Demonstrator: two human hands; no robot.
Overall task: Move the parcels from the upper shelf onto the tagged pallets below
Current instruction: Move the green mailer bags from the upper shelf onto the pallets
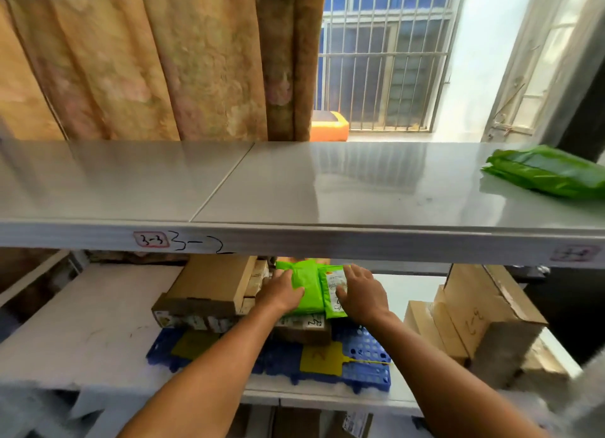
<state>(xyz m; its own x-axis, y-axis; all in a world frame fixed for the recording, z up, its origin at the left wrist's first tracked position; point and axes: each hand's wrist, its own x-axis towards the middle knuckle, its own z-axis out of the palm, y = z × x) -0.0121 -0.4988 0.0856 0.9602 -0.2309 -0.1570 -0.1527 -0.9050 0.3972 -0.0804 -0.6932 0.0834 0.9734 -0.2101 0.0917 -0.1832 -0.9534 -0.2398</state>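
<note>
Lying between both hands, the green parcel (307, 290) meets flat, spread fingers (352, 275).

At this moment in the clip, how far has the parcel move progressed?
Mostly done, it seems: cardboard boxes already sit stacked on the blue pallet with its yellow tag. In hand: the left hand and right hand rest on a green parcel atop that stack. Left: one green bag on the upper shelf.
</note>
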